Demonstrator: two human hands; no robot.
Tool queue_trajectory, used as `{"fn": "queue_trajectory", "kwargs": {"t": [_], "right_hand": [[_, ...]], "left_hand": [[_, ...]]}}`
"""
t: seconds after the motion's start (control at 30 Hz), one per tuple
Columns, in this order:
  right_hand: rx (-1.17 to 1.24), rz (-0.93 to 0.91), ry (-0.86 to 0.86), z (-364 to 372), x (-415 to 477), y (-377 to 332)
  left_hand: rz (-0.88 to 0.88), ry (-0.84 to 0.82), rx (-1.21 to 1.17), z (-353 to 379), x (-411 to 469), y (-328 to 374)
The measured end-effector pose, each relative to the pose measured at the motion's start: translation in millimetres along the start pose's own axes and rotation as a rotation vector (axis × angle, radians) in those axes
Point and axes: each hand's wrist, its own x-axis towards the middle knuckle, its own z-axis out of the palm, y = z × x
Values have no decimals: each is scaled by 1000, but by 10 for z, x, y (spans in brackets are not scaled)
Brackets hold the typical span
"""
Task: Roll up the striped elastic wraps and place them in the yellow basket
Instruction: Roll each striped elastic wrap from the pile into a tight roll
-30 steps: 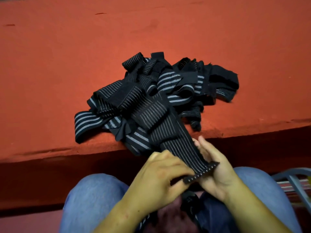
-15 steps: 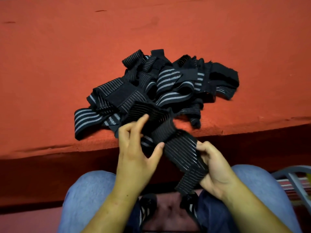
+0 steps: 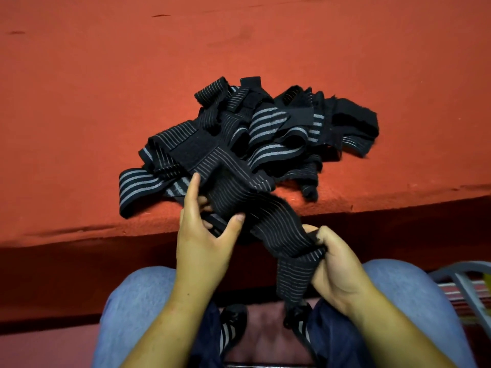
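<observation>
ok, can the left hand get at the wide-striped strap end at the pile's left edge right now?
Probably, once freed. The strap end lies uncovered on the red surface just beside the left hand, but that hand is holding the thin-striped wrap with the right hand.

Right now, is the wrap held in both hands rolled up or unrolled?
Unrolled: the wrap runs as a loose strip from left hand to right hand, its end hanging.

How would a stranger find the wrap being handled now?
On the red surface lies a pile of black striped wraps. One thin-striped wrap runs from it over the near edge. Only this one is held by the left hand and the right hand.
</observation>
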Motion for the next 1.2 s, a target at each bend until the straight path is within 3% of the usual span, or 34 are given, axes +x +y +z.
{"fn": "queue_trajectory", "kwargs": {"t": [0.1,0.3,0.57,0.8,1.07,1.2], "right_hand": [[-24,-32,-35,-12,-43,-3],[-223,-54,51,-6,-83,-17],[-229,-66,-7,67,-125,-40],[-350,-10,-73,81,-124,-11],[-234,4,-151,27,-106,25],[-144,39,-127,-1,-85,10]], "left_hand": [[-1,-15,28,-3,-18,28],[0,-40,17,-13,-50,115],[-46,53,-101,-42,-10,142],[20,-159,-91,-5,-121,235],[145,-442,1,-24,-218,310],[99,-332,-132,-60,-192,277]]}}
